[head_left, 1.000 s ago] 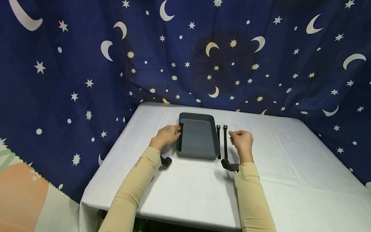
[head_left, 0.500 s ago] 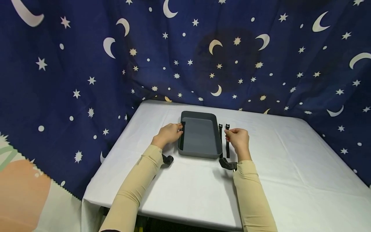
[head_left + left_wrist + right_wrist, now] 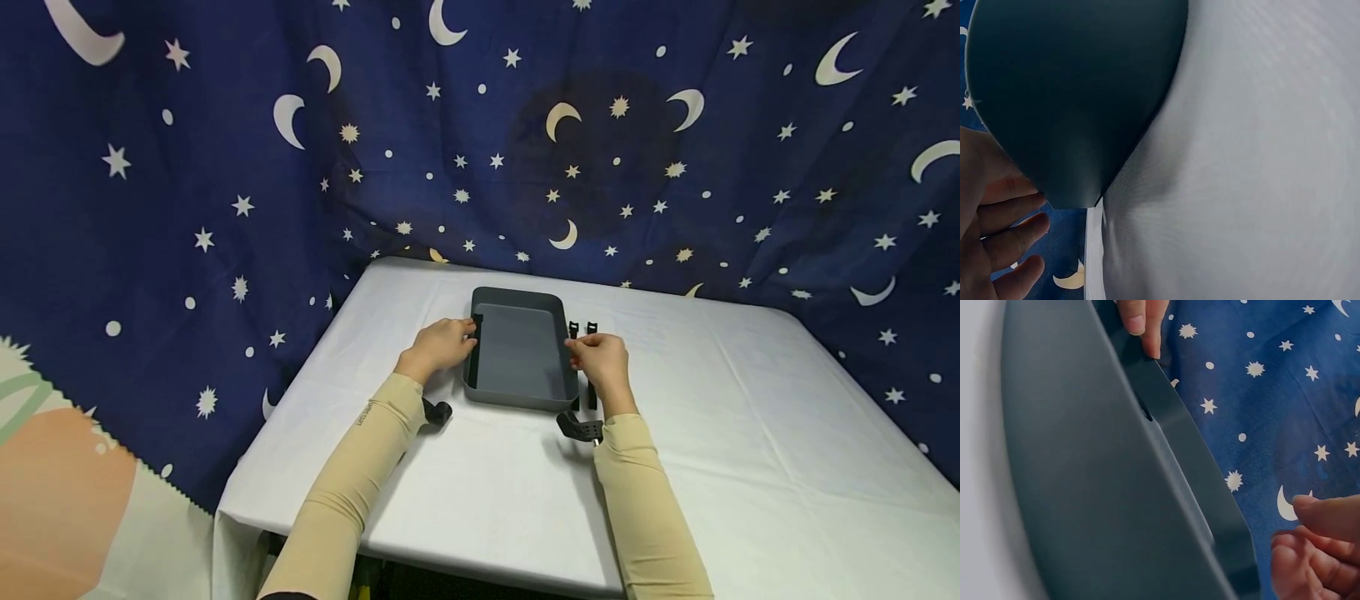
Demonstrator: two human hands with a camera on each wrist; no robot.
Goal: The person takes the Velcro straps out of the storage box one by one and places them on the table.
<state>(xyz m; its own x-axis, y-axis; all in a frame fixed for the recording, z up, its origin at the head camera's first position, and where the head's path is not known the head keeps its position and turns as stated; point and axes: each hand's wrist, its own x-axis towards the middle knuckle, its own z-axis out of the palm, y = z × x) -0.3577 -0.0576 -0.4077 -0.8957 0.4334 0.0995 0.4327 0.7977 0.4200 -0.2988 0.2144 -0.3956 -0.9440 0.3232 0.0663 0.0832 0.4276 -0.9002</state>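
Note:
A dark grey, shallow rectangular tray (image 3: 523, 354) lies on the table in the head view. A black strap (image 3: 476, 367) runs along its inner left side. My left hand (image 3: 442, 343) grips the tray's left rim, fingertips over the edge beside that strap. In the left wrist view, several loosely bent fingers (image 3: 1019, 240) show outside the tray. My right hand (image 3: 603, 362) hovers by the tray's right rim, in front of two more black straps with square end loops (image 3: 592, 327). In the right wrist view its thumb (image 3: 1329, 515) and curled fingers hold nothing visible.
A white cloth covers the table (image 3: 750, 400). Behind it hangs a dark blue curtain (image 3: 420, 167) with moons and stars. Black wrist mounts (image 3: 581, 427) sit under the beige sleeves (image 3: 652, 500), low over the cloth.
My right hand has moved left, from right of the two straps to the tray's right rim. My left hand stays at the left rim. The view has shifted slightly.

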